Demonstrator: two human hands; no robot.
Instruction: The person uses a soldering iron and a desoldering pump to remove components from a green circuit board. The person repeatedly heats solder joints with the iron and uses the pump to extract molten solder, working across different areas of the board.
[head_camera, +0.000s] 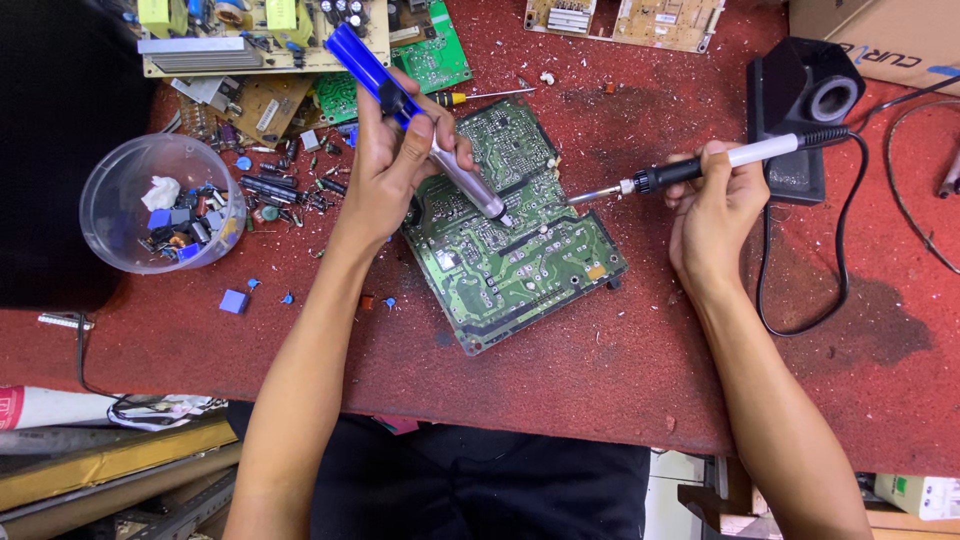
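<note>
A green circuit board (520, 265) lies solder side up on the red tabletop (620, 360). My left hand (392, 165) grips a blue and silver desoldering pump (425, 135), whose tip rests on the board near its middle. My right hand (715, 215) holds a soldering iron (700, 167) with a black grip and white handle; its metal tip hovers at the board's upper right edge, a short way from the pump tip.
A clear plastic tub (160, 205) of removed parts stands at the left, with loose components (290, 180) scattered beside it. More circuit boards (260, 40) lie along the back. A black iron stand (805, 110) sits at the right, and the iron's cable (800, 325) loops across the table.
</note>
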